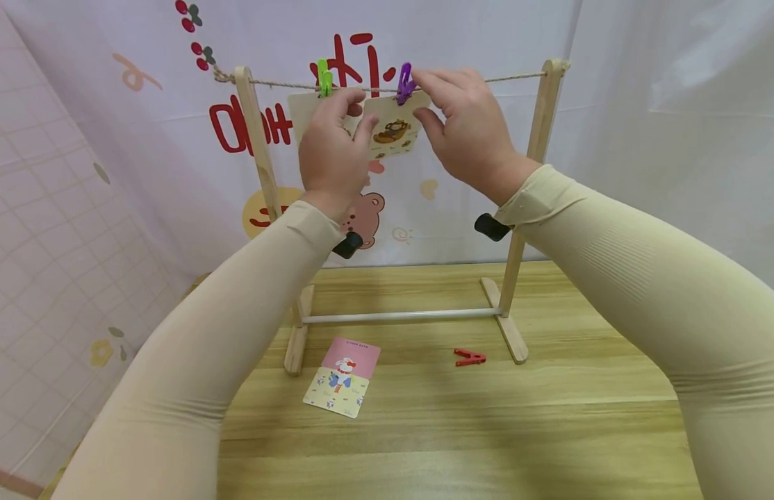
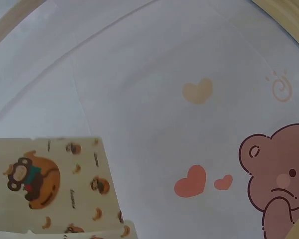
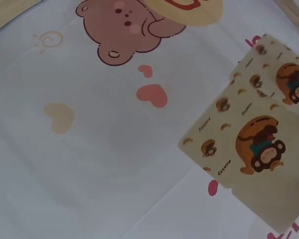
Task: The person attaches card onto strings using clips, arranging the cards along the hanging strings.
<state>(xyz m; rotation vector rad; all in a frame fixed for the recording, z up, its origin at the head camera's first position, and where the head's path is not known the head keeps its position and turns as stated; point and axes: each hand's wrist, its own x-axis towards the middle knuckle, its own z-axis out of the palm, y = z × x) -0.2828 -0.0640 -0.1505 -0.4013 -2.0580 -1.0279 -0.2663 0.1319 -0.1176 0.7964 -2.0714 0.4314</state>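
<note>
Two cream cards hang side by side from a rope. The right card (image 1: 394,128) bears a monkey with a banana and is held by a purple clothespin (image 1: 405,85). A green clothespin (image 1: 325,78) holds the left card (image 1: 304,114), largely hidden behind my left hand (image 1: 333,153). That hand's thumb and bent fingers stand apart near the right card's left edge. My right hand (image 1: 468,125) is at the opposite side, index finger close to the purple clothespin, thumb at the card's edge. Both wrist views show the monkey cards (image 2: 50,184) (image 3: 254,154) without the hands.
A wooden frame's left post (image 1: 257,132) and right post (image 1: 540,132) carry the rope (image 1: 515,77). Below, a pink and yellow rabbit card (image 1: 343,377) and a red clothespin (image 1: 470,357) lie on the wooden table (image 1: 424,430). Behind hangs a printed white cloth (image 1: 449,222).
</note>
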